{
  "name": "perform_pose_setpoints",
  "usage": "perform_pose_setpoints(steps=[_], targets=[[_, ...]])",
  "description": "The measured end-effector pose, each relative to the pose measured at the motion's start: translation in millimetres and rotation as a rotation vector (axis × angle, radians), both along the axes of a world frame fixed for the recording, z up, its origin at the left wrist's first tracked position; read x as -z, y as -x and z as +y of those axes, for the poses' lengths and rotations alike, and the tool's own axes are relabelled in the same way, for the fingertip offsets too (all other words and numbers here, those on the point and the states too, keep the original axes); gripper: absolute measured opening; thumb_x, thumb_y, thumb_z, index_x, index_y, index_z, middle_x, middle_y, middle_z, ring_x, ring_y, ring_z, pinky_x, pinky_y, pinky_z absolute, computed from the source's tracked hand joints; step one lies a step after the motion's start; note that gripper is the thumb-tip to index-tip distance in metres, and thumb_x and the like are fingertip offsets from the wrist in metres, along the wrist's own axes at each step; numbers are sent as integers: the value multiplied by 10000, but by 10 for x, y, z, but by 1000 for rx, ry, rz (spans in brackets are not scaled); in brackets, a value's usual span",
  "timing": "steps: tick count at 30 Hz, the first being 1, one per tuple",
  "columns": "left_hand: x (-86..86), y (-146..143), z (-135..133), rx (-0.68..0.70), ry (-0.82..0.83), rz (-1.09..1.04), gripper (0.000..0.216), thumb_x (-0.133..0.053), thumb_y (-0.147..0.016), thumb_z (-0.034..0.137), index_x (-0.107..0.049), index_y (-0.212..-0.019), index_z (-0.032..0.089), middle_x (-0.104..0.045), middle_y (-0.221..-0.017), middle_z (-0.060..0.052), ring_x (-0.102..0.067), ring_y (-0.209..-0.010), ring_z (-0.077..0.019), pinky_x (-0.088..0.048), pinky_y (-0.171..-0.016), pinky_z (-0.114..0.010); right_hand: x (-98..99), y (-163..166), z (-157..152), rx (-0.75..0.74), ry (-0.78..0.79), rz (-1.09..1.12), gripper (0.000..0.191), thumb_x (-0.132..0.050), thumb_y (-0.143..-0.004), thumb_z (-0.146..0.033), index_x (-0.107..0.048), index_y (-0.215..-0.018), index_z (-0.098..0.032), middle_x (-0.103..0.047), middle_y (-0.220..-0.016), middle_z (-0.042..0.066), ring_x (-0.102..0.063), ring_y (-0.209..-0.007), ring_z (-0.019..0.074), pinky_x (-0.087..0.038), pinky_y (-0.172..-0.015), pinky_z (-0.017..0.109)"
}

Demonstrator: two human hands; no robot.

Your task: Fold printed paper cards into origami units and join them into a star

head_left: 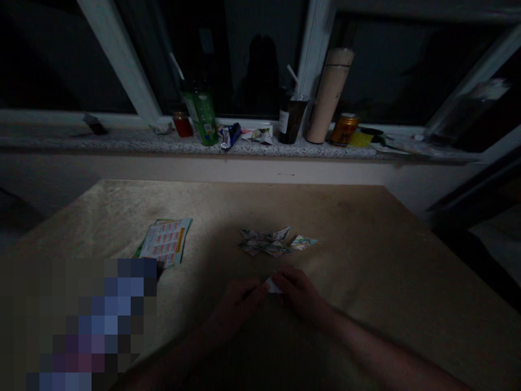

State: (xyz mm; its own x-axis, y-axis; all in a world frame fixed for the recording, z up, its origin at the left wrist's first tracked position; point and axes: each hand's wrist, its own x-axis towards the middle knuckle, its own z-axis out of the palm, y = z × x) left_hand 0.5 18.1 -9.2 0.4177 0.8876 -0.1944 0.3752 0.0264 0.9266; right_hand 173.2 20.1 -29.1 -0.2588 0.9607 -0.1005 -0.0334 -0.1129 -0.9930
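Between my two hands is a small piece of white paper (275, 286), low over the brown tabletop. My left hand (243, 296) pinches its left edge. On the other side, the fingers of my right hand (300, 293) close over its right part, hiding much of it. Just beyond my hands lie folded paper pieces (266, 242) with printed patterns, pointed and grouped together. One more folded paper piece (303, 243), kite-shaped, rests to their right. The light is dim, so finer folds do not show.
Printed sheets (165, 241) are stacked at the table's left. A blurred-out patch covers the lower left. Along the granite windowsill (252, 149) stand a green bottle (205, 117), a dark cup with a straw (291, 122), a tall pink flask (329, 98) and an orange can (344, 130).
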Motion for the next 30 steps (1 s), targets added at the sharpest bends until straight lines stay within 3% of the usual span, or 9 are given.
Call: perform_pose_setpoints(steps=[7, 13, 19, 30], targets=[[-7, 0, -10, -88, 57, -29, 353, -420, -844, 457, -459, -618, 187, -396, -556, 53, -364, -515, -117, -271, -479, -212, -36, 2, -22, 40, -39, -66, 363, -520, -830, -474, -530, -632, -170, -426, -548, -41, -376, -484, 88, -270, -433, 202], [-31, 13, -4, -75, -37, 4, 310, -424, -827, 388, -440, -591, 188, -391, -579, 43, -368, -564, -132, -284, -526, -226, -15, 5, -20, 49, -22, -30, 329, -549, -821, -428, -522, -616, -172, -412, -556, -44, -368, -506, 89, -276, -456, 204], [11, 22, -28, -92, 47, -42, 315, -429, -833, 417, -454, -612, 193, -405, -577, 44, -364, -546, -129, -290, -520, -223, -9, -9, -1, 93, -1, 60, 259, -619, -776, -356, -521, -625, -168, -418, -578, -44, -373, -546, 93, -278, -487, 205], [-15, 18, 3, -21, -44, -34, 286, -426, -827, 373, -445, -613, 185, -378, -598, 42, -359, -583, -127, -276, -540, -223, 19, -31, 11, 50, 16, 99, 249, -637, -761, -378, -570, -643, -168, -463, -574, -37, -403, -527, 95, -292, -479, 208]])
